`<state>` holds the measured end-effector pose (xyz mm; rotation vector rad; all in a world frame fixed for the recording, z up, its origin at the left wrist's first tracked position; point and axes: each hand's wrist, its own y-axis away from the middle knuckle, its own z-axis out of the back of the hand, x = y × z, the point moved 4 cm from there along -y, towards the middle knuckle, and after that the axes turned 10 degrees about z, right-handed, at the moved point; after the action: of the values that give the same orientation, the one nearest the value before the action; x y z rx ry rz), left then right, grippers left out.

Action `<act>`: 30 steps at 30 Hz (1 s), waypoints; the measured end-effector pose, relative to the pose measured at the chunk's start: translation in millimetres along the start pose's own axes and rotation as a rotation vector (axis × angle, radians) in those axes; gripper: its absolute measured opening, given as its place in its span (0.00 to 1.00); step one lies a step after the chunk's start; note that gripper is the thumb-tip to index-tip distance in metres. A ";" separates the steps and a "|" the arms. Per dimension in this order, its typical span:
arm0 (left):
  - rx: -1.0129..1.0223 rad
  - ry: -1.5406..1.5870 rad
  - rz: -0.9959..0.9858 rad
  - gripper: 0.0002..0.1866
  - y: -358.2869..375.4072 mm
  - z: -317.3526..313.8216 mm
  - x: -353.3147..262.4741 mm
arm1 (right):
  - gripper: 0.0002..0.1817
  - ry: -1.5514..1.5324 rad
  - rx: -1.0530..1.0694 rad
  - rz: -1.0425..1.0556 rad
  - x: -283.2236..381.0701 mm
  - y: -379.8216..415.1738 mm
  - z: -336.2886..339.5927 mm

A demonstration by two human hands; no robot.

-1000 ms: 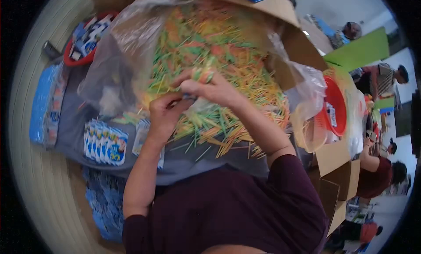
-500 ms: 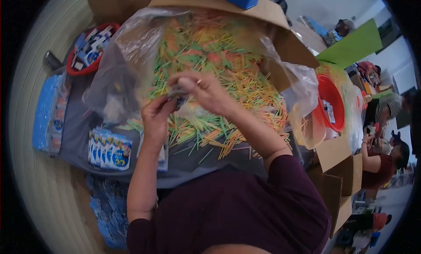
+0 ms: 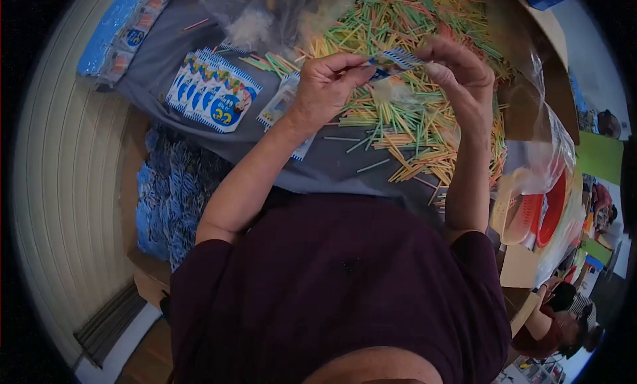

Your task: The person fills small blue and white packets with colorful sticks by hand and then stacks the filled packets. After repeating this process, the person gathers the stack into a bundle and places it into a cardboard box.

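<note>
"What's being held there?"

"A small striped packet (image 3: 397,60), and it's hanging above the heap of coloured sticks (image 3: 398,125). The left hand (image 3: 325,89) is clamping one end between thumb and fingers."

"And the right hand (image 3: 468,79)?"

"Its finger and thumb are curving towards the other end, but I can't tell whether they're gripping it."

"How far along is it looking?"

"Partway, I'd say. A fanned row of packets (image 3: 212,95) is lying face up on the counter (image 3: 156,69), and some flat packets (image 3: 279,105) are lying beside the left wrist. The held one isn't joining either lot, and I'm not making out whether it's sealed. A great many sticks are lying loose."

"What's sitting further out?"

"A clear plastic bag (image 3: 242,6) is slumping beyond the row, a blue bundle (image 3: 109,46) is lying to the left, and a red basket (image 3: 552,211) is standing off to the right."
</note>
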<state>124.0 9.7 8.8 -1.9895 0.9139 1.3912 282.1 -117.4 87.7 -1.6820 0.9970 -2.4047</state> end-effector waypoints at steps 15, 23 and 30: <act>-0.049 -0.080 -0.214 0.15 45.2 30.4 -5.1 | 0.16 0.329 0.381 0.386 28.7 -3.6 -81.8; -0.153 -0.642 -0.247 0.10 77.4 59.7 -42.6 | 0.22 0.559 0.448 0.412 35.3 0.8 -98.3; -0.466 -1.537 -0.202 0.16 70.0 133.7 -40.9 | 0.16 0.484 -0.154 0.023 -31.2 7.4 63.0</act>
<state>-17.7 75.4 1.2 -0.6379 -0.3326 2.4007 346.4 -141.4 70.9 -1.1251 1.2711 -2.8530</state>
